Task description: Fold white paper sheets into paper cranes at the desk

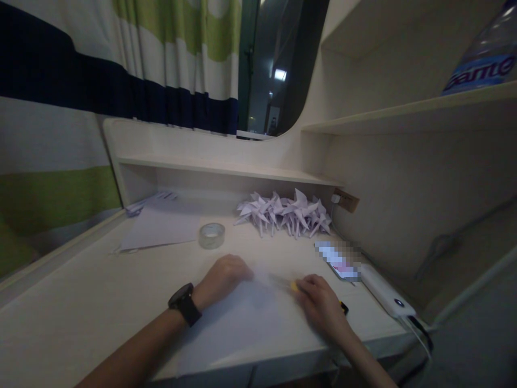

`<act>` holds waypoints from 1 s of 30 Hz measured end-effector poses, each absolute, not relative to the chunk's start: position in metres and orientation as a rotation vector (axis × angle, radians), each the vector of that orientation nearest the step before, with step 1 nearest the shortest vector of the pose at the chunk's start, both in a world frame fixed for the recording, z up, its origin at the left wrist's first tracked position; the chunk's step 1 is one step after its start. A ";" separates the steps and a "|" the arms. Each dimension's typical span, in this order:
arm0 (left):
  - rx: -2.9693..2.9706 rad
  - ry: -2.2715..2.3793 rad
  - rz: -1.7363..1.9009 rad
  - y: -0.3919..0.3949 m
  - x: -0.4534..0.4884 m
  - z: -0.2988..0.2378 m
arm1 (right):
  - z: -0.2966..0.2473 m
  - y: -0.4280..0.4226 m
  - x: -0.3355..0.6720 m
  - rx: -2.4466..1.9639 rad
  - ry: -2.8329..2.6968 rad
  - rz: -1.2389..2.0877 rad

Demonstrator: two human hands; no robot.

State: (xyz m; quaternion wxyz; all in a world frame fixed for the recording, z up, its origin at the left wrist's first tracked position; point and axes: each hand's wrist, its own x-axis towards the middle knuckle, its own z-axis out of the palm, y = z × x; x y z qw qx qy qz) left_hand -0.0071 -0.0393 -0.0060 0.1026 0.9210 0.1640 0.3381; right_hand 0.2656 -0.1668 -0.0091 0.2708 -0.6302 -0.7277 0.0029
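Note:
A white sheet of paper (238, 323) lies on the desk in front of me, its near edge close to the desk's front. My left hand (226, 277), with a dark watch (184, 304) on the wrist, has its fingers curled together at the sheet's far edge. Closed around a yellow and black utility knife (296, 285) is my right hand (323, 307), just right of the paper. The knife's thin blade points left towards my left hand and is blurred. Its black end sticks out behind my fingers.
A clear tape roll (211, 236) stands beyond my left hand. More paper sheets (161, 223) are at the back left, folded paper pinwheels (286, 213) at the back. On the right lie a lit phone (337, 261) and a white power strip (383, 291) with cables.

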 end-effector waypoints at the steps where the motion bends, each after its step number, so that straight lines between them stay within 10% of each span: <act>1: 2.707 0.470 0.987 -0.040 -0.007 -0.005 | -0.008 -0.164 0.266 -1.701 -1.945 -0.013; 30: 2.883 0.771 0.639 -0.054 -0.005 -0.003 | -0.014 -0.130 0.247 -1.603 -2.265 0.141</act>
